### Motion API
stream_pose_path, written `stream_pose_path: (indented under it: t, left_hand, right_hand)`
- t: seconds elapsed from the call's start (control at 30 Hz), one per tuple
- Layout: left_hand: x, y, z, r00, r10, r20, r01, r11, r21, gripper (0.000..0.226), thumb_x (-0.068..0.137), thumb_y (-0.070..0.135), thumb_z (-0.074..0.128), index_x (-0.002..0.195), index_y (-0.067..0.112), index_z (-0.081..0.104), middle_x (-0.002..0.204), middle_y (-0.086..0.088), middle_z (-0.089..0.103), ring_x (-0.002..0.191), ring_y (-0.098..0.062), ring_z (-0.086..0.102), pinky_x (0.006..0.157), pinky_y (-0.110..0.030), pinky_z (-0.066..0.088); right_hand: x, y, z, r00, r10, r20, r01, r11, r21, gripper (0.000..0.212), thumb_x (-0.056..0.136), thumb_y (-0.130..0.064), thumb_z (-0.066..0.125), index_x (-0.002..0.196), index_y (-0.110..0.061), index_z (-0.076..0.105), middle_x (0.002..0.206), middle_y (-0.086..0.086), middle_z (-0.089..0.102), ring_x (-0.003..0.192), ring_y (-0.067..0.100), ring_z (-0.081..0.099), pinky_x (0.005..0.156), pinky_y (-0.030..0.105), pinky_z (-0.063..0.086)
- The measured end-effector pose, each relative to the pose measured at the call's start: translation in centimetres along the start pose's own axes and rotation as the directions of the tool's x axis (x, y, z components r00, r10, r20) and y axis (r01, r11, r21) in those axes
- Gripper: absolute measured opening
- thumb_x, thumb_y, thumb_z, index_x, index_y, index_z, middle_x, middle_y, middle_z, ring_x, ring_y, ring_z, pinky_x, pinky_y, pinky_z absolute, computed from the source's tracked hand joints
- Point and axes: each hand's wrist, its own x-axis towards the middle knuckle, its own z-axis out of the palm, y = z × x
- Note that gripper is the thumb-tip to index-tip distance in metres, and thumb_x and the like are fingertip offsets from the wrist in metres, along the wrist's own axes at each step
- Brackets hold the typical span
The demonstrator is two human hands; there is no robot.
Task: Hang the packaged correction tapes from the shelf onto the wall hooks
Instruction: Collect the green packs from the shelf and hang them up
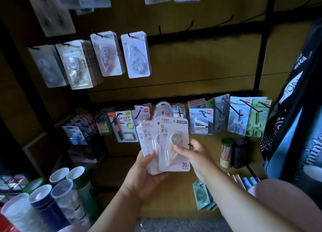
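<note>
In front of the lower hook row, right hand [195, 153] pinching the front correction tape pack [174, 144], thumb across the clear blister, fingers curled behind the card's right edge. Just left of that pack, left hand [144, 176] gripping the fanned stack [148, 141] of matching packs from below, thumb pressed on the faces, palm cupped under the bottom edges.

Likely trouble: smooth glossy cards sliding over one another and spilling from the loose fan as the front pack peels away. Small hang hole at the top of the front pack hard to make out in this dim light, so easy to miss a hook tip. Thin card liable to bend or tear at that hole if forced.

Flat pale pink rectangles with rounded corners; a domed transparent blister over each round, teardrop-bodied dispenser. Printed "T-9267" and "20m" on the front pack.

Well above the front pack, empty black wire hooks [190, 25], thin and upturned, along a dark rail. Left of those, hanging packs [135, 54] already filled in, stiff and shiny. Below the front pack and to its right, a green-carded pack [200, 193] lying on the brown shelf [174, 209].
</note>
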Motion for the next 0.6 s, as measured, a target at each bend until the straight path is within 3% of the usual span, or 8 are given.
stream_pose_path:
  t: [0.17, 0.3, 0.37, 0.6]
  left_hand:
    - [1.2, 2.6, 2.2, 0.993, 0.092, -0.072, -0.089, 0.995, 0.040, 0.037, 0.102, 0.016, 0.042, 0.137, 0.021, 0.050, 0.128, -0.015, 0.066, 0.113, -0.037, 0.065, 0.082, -0.049, 0.059]
    - [2.2, 5.0, 4.2, 0.974, 0.213, -0.080, -0.207, 0.975, 0.075, 0.031, 0.104, 0.015, 0.038, 0.131, 0.021, 0.052, 0.113, -0.012, 0.073, 0.090, -0.030, 0.073, 0.067, -0.046, 0.062]
    - [2.6, 6.4, 5.2, 0.962, 0.261, -0.074, -0.256, 0.964, 0.076, 0.031, 0.104, 0.015, 0.038, 0.132, 0.018, 0.052, 0.113, -0.013, 0.073, 0.088, -0.030, 0.074, 0.062, -0.044, 0.061]
    - [4.3, 10.8, 7.2, 0.914, 0.394, -0.095, -0.377, 0.912, 0.160, 0.031, 0.104, 0.015, 0.038, 0.132, 0.019, 0.052, 0.118, -0.012, 0.071, 0.092, -0.029, 0.072, 0.064, -0.040, 0.060]
  right_hand:
    - [0.9, -2.9, 0.3, 0.996, -0.093, 0.007, 0.093, 0.995, -0.035, 0.028, 0.079, -0.016, 0.075, 0.104, -0.012, 0.064, 0.093, 0.001, 0.075, 0.081, 0.012, 0.072, 0.066, 0.022, 0.053]
    - [2.0, -5.9, 1.0, 0.986, -0.168, -0.003, 0.166, 0.979, -0.115, 0.029, 0.077, -0.025, 0.077, 0.103, -0.018, 0.065, 0.096, -0.002, 0.075, 0.090, 0.015, 0.071, 0.080, 0.033, 0.057]
    - [2.6, -7.6, 1.5, 0.981, -0.195, -0.011, 0.191, 0.972, -0.136, 0.028, 0.077, -0.027, 0.077, 0.102, -0.019, 0.064, 0.094, -0.003, 0.074, 0.088, 0.015, 0.070, 0.078, 0.032, 0.057]
    - [5.0, -13.9, 3.2, 0.951, -0.309, 0.010, 0.306, 0.935, -0.180, 0.026, 0.078, -0.025, 0.077, 0.099, -0.017, 0.065, 0.093, -0.001, 0.075, 0.087, 0.019, 0.071, 0.076, 0.036, 0.058]
